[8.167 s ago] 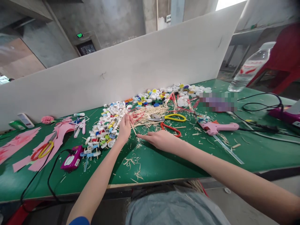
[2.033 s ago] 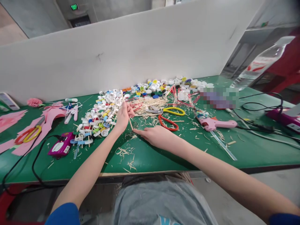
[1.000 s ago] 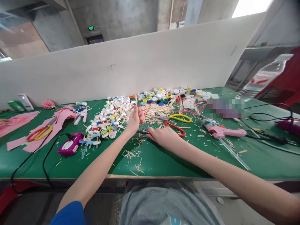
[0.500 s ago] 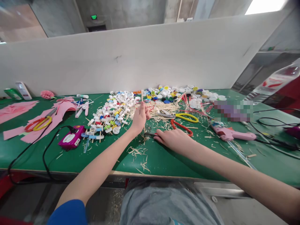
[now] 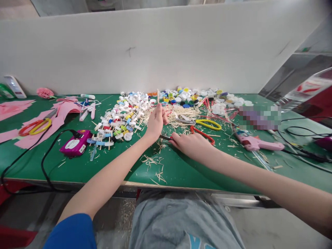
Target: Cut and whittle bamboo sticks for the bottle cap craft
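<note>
My left hand (image 5: 156,121) is closed round a thin wooden stick (image 5: 158,95), held upright with its top end above the fist. Just right of it, my right hand (image 5: 190,144) grips a small knife (image 5: 166,137) whose dark blade points left. The blade lies right below my left hand, at the lower part of the stick; whether it touches the wood I cannot tell. My right fingers cover most of the knife's handle, leaving a bit of red. Wood shavings (image 5: 153,160) are scattered beneath. Beyond my right hand lie scissors (image 5: 190,121) with yellow and red handles.
White and coloured bottle caps (image 5: 129,114), many with sticks, are heaped behind my hands. A pink glue gun (image 5: 259,143) lies right, near a water bottle (image 5: 306,88). Left are a purple box (image 5: 75,143) with a black cable, pink paper (image 5: 66,112) and scissors (image 5: 48,126).
The view has tilted down. My right hand has brought the knife blade up closer beneath my left hand. Both hands keep their grips.
</note>
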Tool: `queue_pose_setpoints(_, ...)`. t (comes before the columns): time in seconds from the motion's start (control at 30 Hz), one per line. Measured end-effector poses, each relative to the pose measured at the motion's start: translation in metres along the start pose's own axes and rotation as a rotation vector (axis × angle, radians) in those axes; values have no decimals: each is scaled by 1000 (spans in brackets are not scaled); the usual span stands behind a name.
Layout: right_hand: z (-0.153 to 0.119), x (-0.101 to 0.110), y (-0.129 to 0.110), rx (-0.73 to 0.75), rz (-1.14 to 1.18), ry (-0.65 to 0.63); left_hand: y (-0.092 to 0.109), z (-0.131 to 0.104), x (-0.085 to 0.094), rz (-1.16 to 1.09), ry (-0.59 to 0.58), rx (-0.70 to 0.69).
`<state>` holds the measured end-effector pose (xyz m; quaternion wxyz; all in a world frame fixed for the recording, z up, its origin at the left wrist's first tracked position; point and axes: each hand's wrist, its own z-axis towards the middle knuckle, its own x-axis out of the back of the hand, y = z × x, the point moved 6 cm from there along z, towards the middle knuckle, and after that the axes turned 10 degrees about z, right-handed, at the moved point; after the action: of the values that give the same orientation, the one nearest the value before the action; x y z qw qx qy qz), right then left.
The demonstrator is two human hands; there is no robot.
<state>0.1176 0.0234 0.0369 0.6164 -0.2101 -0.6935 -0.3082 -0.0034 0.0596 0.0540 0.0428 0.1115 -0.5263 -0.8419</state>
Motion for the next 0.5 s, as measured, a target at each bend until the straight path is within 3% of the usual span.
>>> queue_pose_setpoints(0.23, -8, -13, 7, 20, -19, -24, 0, 1, 2, -21, -12, 16)
queue_pose_setpoints(0.37, -8, -10, 11, 13, 29, -45, -2, 3, 0, -51, -50, 31)
queue_pose_setpoints(0.5, -4, -1, 14, 4, -6, 34, -1, 3, -4, -51, -84, 49)
